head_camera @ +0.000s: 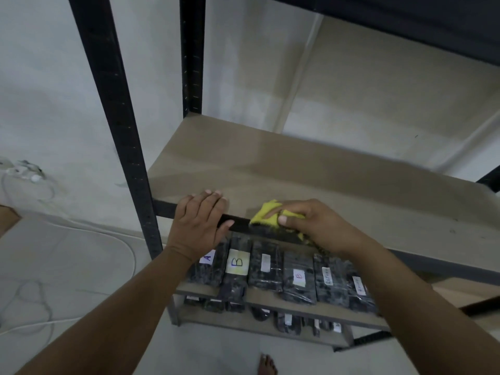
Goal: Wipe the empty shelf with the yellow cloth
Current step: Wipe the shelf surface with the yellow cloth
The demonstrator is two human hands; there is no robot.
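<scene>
The empty shelf (311, 174) is a bare beige board in a black metal rack, at chest height in front of me. My right hand (322, 226) presses a crumpled yellow cloth (266, 213) onto the shelf's front edge, the cloth draped over the black front rail. My left hand (200, 220) lies flat on that same front edge just left of the cloth, fingers on the board and thumb over the rail, holding nothing else.
Black uprights (119, 125) stand at the rack's left corners. The lower shelf (284, 296) holds several black wrapped packs with white labels; more lie on the shelves below it. White cables (40, 185) trail on the floor at left. A bare foot (266, 365) shows at the bottom.
</scene>
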